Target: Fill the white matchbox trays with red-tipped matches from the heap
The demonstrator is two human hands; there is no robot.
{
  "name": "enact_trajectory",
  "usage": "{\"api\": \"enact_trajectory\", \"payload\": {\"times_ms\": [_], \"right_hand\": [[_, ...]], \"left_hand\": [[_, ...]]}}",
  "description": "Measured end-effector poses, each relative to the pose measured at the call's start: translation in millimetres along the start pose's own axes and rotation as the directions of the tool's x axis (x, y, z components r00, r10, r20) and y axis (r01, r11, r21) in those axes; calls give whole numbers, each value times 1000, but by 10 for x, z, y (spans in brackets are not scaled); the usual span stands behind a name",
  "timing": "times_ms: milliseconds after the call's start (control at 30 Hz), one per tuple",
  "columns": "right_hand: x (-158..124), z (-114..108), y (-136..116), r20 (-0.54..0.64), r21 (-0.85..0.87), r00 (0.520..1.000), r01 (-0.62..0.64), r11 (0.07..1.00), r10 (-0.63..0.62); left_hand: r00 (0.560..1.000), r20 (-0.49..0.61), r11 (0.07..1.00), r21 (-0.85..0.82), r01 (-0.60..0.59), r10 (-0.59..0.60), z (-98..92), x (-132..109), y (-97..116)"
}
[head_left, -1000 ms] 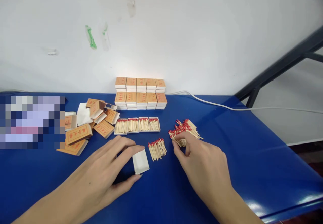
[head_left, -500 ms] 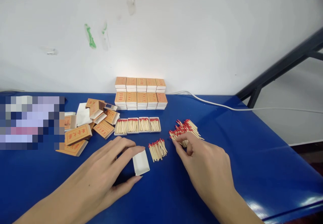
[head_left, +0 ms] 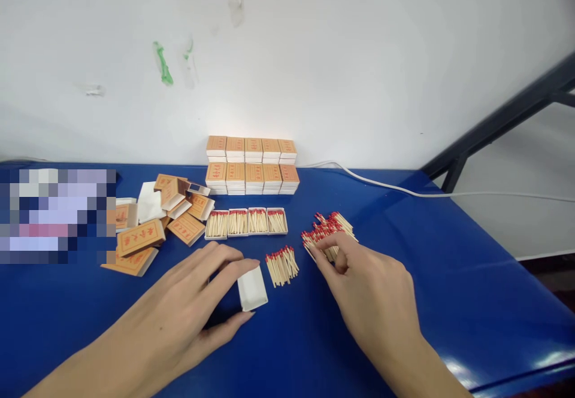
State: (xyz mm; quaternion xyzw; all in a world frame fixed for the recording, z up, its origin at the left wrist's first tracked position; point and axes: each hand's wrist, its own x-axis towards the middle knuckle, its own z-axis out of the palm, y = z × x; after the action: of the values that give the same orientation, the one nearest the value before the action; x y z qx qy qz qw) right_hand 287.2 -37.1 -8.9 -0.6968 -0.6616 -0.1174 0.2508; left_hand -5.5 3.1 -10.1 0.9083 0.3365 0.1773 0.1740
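Place: probably a plain indoor workroom; exact kind could not be told. Evidence, relative to the blue table (head_left: pixel 453 290): its glossy top bore stacked matchboxes (head_left: pixel 254 173) at the back, loose sleeves (head_left: pixel 139 237) to the left and a heap of matches (head_left: pixel 324 228) right of the middle. Behind it stood a scuffed white wall (head_left: pixel 359 57) with a green smear (head_left: pixel 163 67); at its far right corner, a dark metal frame (head_left: pixel 507 117) sloped up.
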Motion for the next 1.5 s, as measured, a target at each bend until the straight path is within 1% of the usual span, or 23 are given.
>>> {"api": "enact_trajectory", "payload": {"times_ms": [67, 133, 233, 300, 400, 500, 567, 633, 700, 800, 867, 900, 967, 1033, 1167, 1300, 1400, 1500], "right_hand": [[-8, -13, -11, 5, 20, 1000, -1, 1000, 1], [-12, -43, -40, 35, 76, 999, -14, 997, 11], [6, -96, -126, 152, 194, 987, -74, 978, 44], [34, -114, -202, 234, 219, 970, -113, 969, 60], [71, -101, -298, 271, 187, 961, -116, 976, 62], [70, -75, -346, 262, 160, 964, -84, 983, 40], [55, -64, -364, 233, 97, 972, -68, 993, 44], [43, -59, -391, 233, 5, 971, -59, 998, 56], [43, -62, -440, 284, -61, 956, -59, 996, 74], [67, -83, -542, 378, -124, 919, -64, 990, 107], [88, -100, -607, 418, -163, 900, -60, 985, 124], [96, -105, -633, 431, -177, 894, -52, 983, 125], [101, -102, -668, 437, -192, 893, -24, 981, 107], [91, -85, -676, 424, -191, 902, 9, 981, 74], [62, -52, -636, 409, -157, 912, 58, 986, 11], [101, -69, -565, 470, -96, 881, 113, 989, -55], [168, -97, -518, 501, -52, 852, 208, 977, -154], [216, -118, -475, 499, -20, 831, 294, 956, -245]], "left_hand": [[1000, 2, 1000, -2, -5, 5, 2, -1, -8], [1000, 1, 1000, -5, -9, 9, 7, -3, -15], [1000, -1, 1000, -9, 6, -6, 9, 0, -9], [1000, -2, 1000, -7, 18, -18, 7, 5, 4], [1000, -7, 1000, 0, 6, -6, 3, 15, 13], [1000, -15, 1000, 13, -22, 22, 7, 16, -2], [998, -15, 998, 29, -52, 53, 11, 10, -18], [997, -17, 996, 48, -77, 78, 10, -1, -31], [996, -24, 994, 70, -84, 86, -1, -8, -37], [995, -25, 990, 103, -94, 97, -35, 3, -44], [995, -28, 990, 109, -93, 97, -59, 27, -49], [994, -47, 990, 112, -88, 94, -68, 42, -50], [994, -60, 990, 106, -89, 96, -79, 68, -46], [993, -67, 991, 100, -93, 100, -81, 84, -35], [990, -90, 989, 112, -99, 110, -71, 84, -5], [991, -89, 988, 128, -91, 103, -56, 61, -14], [992, -84, 990, 118, -79, 89, -44, 50, -31], [992, -100, 993, 100, -66, 76, -26, 48, -22]]}}
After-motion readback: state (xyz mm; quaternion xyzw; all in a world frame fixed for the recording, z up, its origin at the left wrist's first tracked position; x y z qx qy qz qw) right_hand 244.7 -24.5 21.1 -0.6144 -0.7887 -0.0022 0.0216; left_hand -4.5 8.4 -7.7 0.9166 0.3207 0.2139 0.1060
